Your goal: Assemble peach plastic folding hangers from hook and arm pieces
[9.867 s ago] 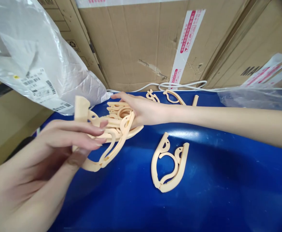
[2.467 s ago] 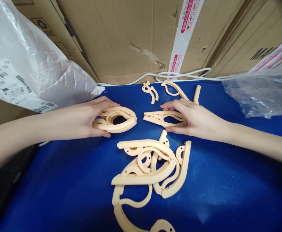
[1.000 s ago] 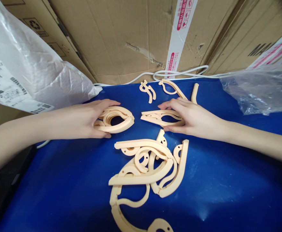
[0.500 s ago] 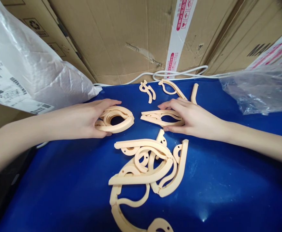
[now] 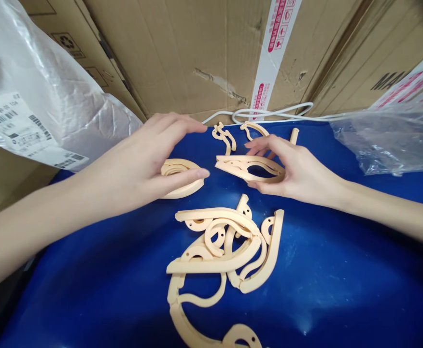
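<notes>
My left hand [image 5: 149, 162] is open, thumb and fingers spread, over a stack of folded cream plastic hangers [image 5: 188, 190], whose left part it hides. My right hand [image 5: 293, 166] grips a folded cream hanger [image 5: 233, 172] between thumb and fingers, its pointed end facing left and seemingly lifted off the table. Closer to me lies a loose pile of partly unfolded folding hangers [image 5: 204, 267], several of them overlapping. Behind my right hand are a small pair of hook-like cream pieces [image 5: 229, 137], a curved cream part [image 5: 257, 128] and a short cream bar [image 5: 294, 136].
A blue table surface [image 5: 342, 270] lies under everything. Cardboard boxes [image 5: 182, 53] stand along the back, with a white cable [image 5: 273, 113] at their foot. A silvery labelled bag [image 5: 63, 96] leans at the left. Clear plastic wrap [image 5: 381, 142] sits at the right.
My left hand has let go of the hanger stack, risen and spread its fingers. The folded hanger in my right hand is slightly higher.
</notes>
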Tool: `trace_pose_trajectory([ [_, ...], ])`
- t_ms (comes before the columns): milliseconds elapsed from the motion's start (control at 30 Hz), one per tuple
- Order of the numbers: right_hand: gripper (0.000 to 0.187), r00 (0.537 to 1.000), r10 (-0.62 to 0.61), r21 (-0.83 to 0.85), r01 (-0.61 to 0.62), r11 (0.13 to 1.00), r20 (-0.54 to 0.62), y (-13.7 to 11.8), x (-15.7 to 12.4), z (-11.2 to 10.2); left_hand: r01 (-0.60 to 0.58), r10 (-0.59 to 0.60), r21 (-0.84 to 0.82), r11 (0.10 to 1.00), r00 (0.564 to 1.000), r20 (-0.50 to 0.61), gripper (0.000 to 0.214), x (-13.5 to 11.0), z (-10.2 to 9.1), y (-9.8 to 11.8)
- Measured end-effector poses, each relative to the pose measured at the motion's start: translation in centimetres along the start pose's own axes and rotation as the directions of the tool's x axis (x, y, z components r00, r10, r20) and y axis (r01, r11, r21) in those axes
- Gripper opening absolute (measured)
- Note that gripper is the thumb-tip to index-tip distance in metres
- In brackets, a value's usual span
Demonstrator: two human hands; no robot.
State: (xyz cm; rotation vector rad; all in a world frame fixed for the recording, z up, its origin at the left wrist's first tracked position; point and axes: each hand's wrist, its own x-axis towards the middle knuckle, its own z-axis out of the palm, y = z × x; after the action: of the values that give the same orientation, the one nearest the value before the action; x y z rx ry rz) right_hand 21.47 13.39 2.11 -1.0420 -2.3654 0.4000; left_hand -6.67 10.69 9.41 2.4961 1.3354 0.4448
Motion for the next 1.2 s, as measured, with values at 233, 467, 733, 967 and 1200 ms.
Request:
trace_pose_trajectory([
  [233,0.049,0.970,-0.147,-0.028,0.144,0.989,-0.192,-4.1,0.7,-2.2,0.322,-0.335,-0.646,0.692,0.936,0.108,0.043,1.9,1.2,3.6],
  [467,0.050,0.982,-0.046,0.192,0.082,0.978,-0.186,-4.4,0.6,-1.0,0.398,-0.364,-0.822,0.407,0.896,0.254,0.020,1.4,2.0,2.1],
  [733,0.037,0.983,0.161,0.565,-0.183,0.805,0.089,-4.3,1.0,-0.1,0.453,-0.457,-0.825,0.338,0.845,0.277,0.022,-0.7,2.6,2.1],
  [967,0.043,0.981,0.182,0.631,-0.180,0.755,0.063,-5.1,1.4,0.6,0.449,-0.460,-0.851,0.272,0.838,0.295,0.027,-2.0,2.8,1.9],
  [1200,0.032,0.985,0.080,0.545,-0.153,0.824,0.155,-5.3,1.4,1.2,0.444,-0.423,-0.840,0.312,0.856,0.296,0.027,-2.5,3.1,2.0],
])
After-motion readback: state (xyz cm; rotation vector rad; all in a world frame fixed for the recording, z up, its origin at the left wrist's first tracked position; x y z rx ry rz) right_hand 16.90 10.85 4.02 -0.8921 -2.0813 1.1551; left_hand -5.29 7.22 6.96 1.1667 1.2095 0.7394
